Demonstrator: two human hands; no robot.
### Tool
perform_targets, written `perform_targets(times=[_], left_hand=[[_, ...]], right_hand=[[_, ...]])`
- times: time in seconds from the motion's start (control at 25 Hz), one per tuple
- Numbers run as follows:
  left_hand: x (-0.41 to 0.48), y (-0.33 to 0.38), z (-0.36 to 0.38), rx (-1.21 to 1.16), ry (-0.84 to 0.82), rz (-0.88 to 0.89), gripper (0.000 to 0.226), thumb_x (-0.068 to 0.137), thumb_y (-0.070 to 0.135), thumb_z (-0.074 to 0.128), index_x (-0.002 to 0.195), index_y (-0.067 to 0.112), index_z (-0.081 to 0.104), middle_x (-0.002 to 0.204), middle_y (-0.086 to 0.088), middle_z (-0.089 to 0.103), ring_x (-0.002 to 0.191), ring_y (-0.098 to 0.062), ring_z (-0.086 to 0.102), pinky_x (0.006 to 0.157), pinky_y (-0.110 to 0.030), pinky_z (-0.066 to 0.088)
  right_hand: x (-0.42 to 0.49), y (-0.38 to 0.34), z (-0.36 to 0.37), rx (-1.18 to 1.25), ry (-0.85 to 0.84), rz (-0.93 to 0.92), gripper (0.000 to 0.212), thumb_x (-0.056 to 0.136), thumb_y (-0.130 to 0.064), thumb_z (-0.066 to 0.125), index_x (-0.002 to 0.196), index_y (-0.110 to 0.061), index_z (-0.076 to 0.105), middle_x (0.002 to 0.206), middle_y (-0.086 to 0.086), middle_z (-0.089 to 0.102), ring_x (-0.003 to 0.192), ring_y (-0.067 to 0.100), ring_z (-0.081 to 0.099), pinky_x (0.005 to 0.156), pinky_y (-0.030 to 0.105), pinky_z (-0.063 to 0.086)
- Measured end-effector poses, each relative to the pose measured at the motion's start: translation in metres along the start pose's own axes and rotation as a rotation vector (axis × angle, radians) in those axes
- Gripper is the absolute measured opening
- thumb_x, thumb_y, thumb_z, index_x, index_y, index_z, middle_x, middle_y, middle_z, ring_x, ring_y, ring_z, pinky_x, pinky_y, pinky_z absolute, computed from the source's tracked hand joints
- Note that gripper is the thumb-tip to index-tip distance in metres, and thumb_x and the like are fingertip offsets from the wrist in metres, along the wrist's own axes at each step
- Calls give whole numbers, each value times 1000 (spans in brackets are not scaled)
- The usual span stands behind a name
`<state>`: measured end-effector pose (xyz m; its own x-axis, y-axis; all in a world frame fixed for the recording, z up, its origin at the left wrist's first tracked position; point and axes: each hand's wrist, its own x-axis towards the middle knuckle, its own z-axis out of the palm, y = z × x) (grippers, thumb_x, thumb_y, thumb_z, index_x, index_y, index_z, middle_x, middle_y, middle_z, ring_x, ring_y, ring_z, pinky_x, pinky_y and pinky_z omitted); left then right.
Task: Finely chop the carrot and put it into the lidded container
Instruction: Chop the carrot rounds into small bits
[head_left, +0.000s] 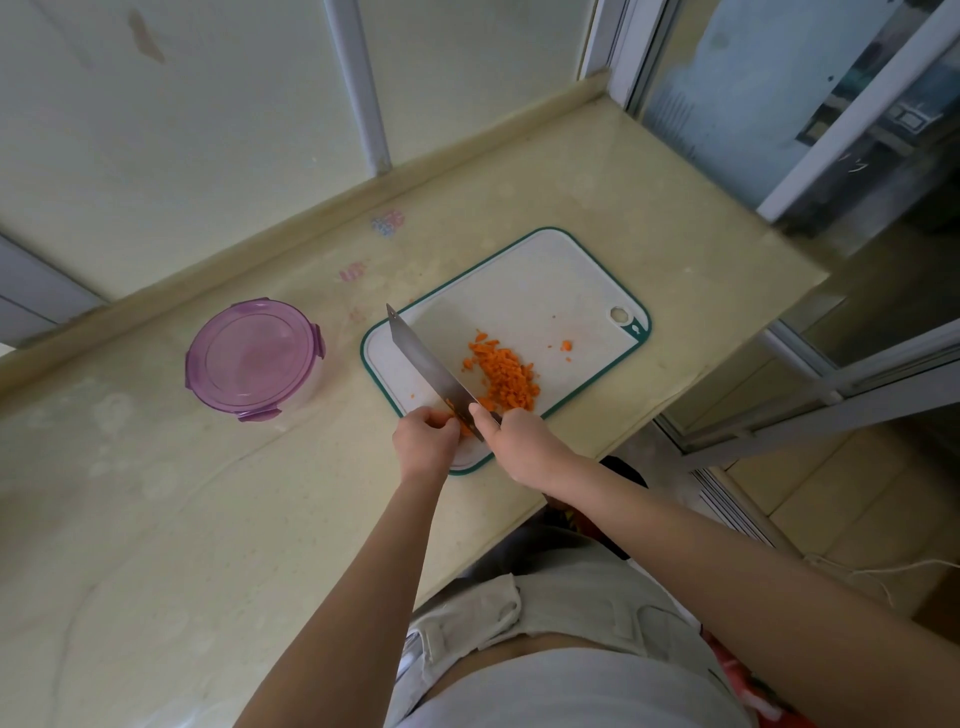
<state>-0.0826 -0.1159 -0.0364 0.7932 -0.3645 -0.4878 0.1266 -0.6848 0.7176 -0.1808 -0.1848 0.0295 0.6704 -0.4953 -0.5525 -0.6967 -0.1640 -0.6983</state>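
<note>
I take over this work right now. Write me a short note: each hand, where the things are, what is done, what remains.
Left hand: holds an uncut carrot piece at the near end of the cutting board.
Right hand: grips the knife, blade beside that piece.
Done: a pile of chopped carrot lies on the board.
Left to do: chop the rest, open the lidded container left of the board, fill it.

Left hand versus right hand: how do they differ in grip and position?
The left hand curls its fingers on the uncut carrot piece; the right hand grips the knife. The left hand sits on the blade's left, away from the chopped carrot pile; the right hand sits beside that pile. Both are at the near edge of the chopping board.
</note>
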Motion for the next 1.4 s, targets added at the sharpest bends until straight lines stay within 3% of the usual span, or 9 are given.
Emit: perform_targets(times=[0.12, 0.28, 0.44, 0.64, 0.8, 1.0, 1.16, 1.4], left_hand=[[1, 0, 0, -2, -1, -7, 6, 82, 8, 59, 77, 6, 63, 78, -8, 63, 74, -19, 57, 55, -16, 43], [0, -1, 0, 17, -6, 0, 6, 81, 9, 60, 76, 6, 61, 77, -10, 63, 76, -23, 59, 64, -28, 48], [-1, 2, -1, 26, -5, 5, 6, 81, 8, 58, 77, 6, 61, 78, -9, 62, 76, -21, 56, 60, -24, 43], [0, 2, -2, 28, -13, -1, 5, 81, 8, 58, 79, 6, 62, 80, -9, 63, 77, -22, 57, 67, -27, 45], [-1, 2, -2, 20, -25, 3, 6, 83, 7, 57, 78, 6, 59, 78, -6, 61, 74, -20, 55, 59, -23, 41], [0, 1, -2, 21, -27, 12, 9, 83, 6, 56, 74, 7, 58, 73, -6, 58, 71, -19, 53, 53, -18, 41], [0, 0, -3, 32, -28, 17, 13, 82, 6, 56, 70, 9, 56, 71, -5, 58, 71, -19, 54, 54, -18, 41], [-3, 2, -4, 52, -32, 35, 11, 84, 8, 58, 73, 9, 56, 75, -7, 59, 72, -18, 54, 52, -16, 38]], right_hand=[[4, 0, 2, 2, -6, -4, 38, 103, -37, 30, 66, -30, 34, 67, -10, 40, 58, -1, 36, 52, 12, 32], [10, 2, 10, -3, 20, -45, 36, 102, -36, 32, 67, -31, 37, 68, -10, 43, 60, -1, 39, 54, 12, 34], [11, 0, 7, 60, -1, -23, 32, 103, -37, 31, 71, -37, 35, 71, -14, 41, 62, -4, 38, 56, 11, 36], [3, 3, -1, -13, -31, 33, 42, 102, -41, 28, 64, -24, 34, 62, -5, 38, 52, 6, 35, 43, 14, 35], [4, 19, 9, -161, 2, 163, 55, 100, -49, 28, 61, -11, 35, 59, 3, 39, 51, 14, 37, 46, 22, 28], [2, 21, 11, -58, 19, 68, 44, 100, -45, 30, 63, -23, 37, 62, -3, 42, 55, 6, 38, 52, 15, 30], [12, 29, 26, -95, 73, 118, 52, 100, -47, 31, 60, -14, 37, 56, 2, 41, 48, 13, 39, 46, 22, 32], [20, 15, 23, -127, 87, 22, 57, 101, -43, 30, 56, -10, 35, 53, 4, 40, 47, 16, 38, 47, 26, 30]])
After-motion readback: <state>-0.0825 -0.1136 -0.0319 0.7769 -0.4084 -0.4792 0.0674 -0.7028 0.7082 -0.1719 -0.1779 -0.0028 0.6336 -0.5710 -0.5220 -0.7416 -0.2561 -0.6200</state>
